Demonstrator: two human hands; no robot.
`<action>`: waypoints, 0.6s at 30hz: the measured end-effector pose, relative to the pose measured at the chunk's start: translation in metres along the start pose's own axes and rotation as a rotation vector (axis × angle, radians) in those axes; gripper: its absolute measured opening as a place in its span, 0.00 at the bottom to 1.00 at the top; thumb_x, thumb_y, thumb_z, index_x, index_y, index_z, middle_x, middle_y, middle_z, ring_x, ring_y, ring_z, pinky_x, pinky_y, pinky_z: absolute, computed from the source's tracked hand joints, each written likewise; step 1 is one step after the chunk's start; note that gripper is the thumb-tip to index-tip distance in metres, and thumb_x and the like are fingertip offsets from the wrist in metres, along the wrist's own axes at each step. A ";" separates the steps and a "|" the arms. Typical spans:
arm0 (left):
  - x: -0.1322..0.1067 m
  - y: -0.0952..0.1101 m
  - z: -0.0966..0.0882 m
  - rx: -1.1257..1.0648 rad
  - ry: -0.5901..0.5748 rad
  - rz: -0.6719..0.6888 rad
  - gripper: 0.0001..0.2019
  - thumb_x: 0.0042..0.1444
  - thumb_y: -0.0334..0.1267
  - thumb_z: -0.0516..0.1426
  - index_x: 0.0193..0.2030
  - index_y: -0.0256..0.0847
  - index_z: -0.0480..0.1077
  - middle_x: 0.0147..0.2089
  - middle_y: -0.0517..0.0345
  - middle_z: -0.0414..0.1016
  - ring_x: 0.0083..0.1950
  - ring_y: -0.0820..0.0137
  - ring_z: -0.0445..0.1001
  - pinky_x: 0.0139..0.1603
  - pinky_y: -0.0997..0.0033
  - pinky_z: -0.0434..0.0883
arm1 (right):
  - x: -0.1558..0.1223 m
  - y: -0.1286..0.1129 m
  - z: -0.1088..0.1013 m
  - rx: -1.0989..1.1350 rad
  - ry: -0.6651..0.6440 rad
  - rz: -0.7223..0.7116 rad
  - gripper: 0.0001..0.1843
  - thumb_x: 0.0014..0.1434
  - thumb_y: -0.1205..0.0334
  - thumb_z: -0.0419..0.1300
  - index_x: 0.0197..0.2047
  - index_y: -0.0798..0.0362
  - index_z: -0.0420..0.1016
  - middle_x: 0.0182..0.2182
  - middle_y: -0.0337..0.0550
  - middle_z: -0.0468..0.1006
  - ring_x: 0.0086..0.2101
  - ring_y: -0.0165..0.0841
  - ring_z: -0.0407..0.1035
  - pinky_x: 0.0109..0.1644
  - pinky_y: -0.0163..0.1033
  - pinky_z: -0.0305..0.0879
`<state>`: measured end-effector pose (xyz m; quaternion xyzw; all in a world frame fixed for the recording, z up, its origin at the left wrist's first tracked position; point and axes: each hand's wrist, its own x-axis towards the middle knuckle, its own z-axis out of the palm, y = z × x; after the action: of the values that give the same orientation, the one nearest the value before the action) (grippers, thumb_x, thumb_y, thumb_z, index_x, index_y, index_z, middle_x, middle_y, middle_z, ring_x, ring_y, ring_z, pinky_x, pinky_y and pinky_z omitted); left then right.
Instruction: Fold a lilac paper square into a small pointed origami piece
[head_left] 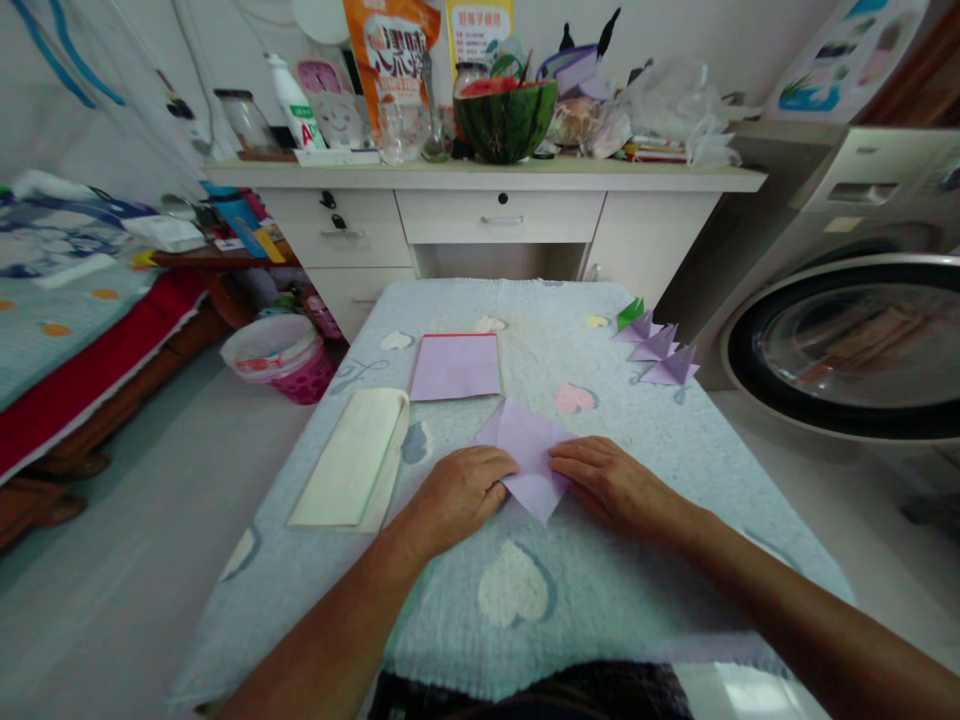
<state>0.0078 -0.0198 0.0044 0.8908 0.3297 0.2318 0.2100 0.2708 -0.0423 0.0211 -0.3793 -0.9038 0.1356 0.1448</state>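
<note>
A sheet of light purple origami paper (529, 455) lies turned like a diamond on the cloth in front of me. My left hand (469, 490) pinches its left side, thumb near the lower edge. On the opposite side, the bent fingers of my right hand (607, 480) grip the paper's right corner and partly hide it. Just beyond is a stack of square paper (455, 368), purple on top with red and green edges showing. A folded pale cream paper packet (349, 460) rests left of my left hand.
Folded purple paper pieces (654, 345) and a green one (630, 314) stand at the table's far right. Heart-patterned cloth (637, 610) covers the table. Behind are a white cabinet (495, 215) and a cut watermelon (504, 120); a washing machine (862, 200) stands right, a pink bin (300, 375) left.
</note>
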 end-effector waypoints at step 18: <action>0.003 0.007 0.000 -0.018 0.053 -0.339 0.22 0.60 0.37 0.57 0.60 0.43 0.61 0.52 0.50 0.77 0.50 0.61 0.77 0.51 0.63 0.71 | 0.039 -0.009 0.013 0.264 0.182 0.459 0.10 0.60 0.58 0.59 0.42 0.53 0.68 0.27 0.37 0.72 0.27 0.30 0.64 0.32 0.35 0.55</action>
<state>0.0132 -0.0221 0.0089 0.8140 0.4786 0.2195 0.2452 0.2344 -0.0215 0.0186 -0.5626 -0.7519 0.2468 0.2392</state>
